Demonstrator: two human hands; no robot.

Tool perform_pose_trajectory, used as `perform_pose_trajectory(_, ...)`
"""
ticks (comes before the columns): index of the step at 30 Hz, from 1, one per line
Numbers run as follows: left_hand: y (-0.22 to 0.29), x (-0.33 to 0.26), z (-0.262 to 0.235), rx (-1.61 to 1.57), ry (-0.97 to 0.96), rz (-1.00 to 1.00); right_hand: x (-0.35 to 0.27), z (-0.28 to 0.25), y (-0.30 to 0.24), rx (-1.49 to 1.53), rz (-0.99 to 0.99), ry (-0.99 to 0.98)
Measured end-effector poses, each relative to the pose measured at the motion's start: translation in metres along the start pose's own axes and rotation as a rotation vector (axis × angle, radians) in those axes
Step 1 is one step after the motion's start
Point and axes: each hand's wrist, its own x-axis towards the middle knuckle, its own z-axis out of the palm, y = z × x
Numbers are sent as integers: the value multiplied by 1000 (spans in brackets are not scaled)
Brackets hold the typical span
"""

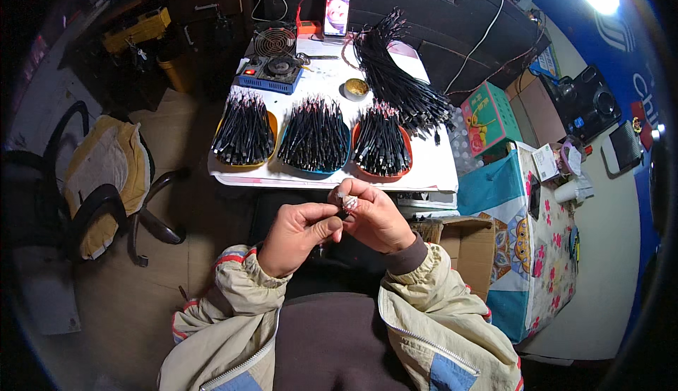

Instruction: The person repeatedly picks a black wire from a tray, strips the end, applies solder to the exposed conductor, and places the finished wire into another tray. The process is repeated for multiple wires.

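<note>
My left hand (300, 234) and my right hand (378, 220) meet in front of the near table edge, fingertips almost touching. A small whitish piece (349, 201) with dark parts is pinched in my right hand; its exact kind is too small to tell. The left thumb and forefinger are pressed together just beside it, and what they hold is hidden. Beyond the hands stand three trays packed with short black cables: a yellow tray (272, 135), a blue tray (345, 159) and an orange-red tray (405, 168).
Behind the trays, a bundle of long black cables (392, 66) lies on the white table (325, 73). Also there are a blue box-like device (265, 82), a small round tin (355, 89) and a propped phone (337, 14). An open carton (470, 253) is at right, a chair (106, 172) at left.
</note>
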Motion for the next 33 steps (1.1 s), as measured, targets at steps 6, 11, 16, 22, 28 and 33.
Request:
perform_pose_trajectory(6,-8,8,-12,118,71,33,10,-7,10,-51,-38,101)
perform_pose_trajectory(11,-15,12,-15,57,124,-11,15,-16,23,-85,-65,174)
perform_pose_trajectory(16,-15,16,-17,-104,97,-72,16,-21,20,-184,-84,211)
perform_pose_trajectory(22,-12,15,-14,-57,131,-75,13,-19,27,-211,-76,275)
perform_pose_trajectory(28,-1,6,-12,49,110,-11,6,-14,20,-268,-149,260)
perform_pose_trajectory(33,4,0,-5,135,105,28,1,3,-7,-904,-236,230)
